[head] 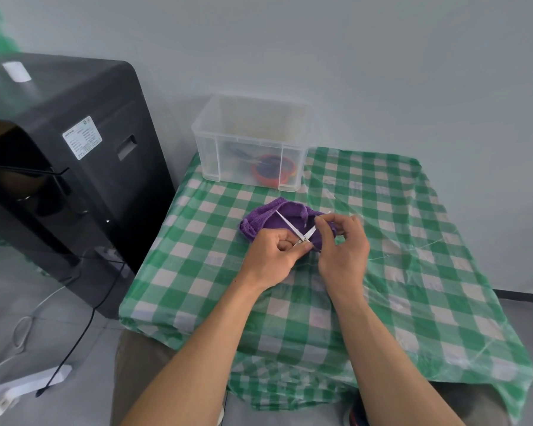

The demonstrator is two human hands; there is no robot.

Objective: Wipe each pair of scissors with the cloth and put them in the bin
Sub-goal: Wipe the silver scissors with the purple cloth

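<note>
The person's left hand (274, 256) has its grip curled round the handles of a small pair of scissors (290, 224), blades spread, while the right hand (342, 250) pinches the right-hand blade near its tip, probably to steady it open so each edge can be wiped. The scissors are held just above the crumpled purple cloth (262, 221) in the middle of the checked bench (382, 241), within easy reach of the clear bin (197, 130) at the far edge, which already holds coloured items seen dimly through its wall. The black machine (105, 186) on the left carries a white label (82, 138), its print too small to read.
</note>
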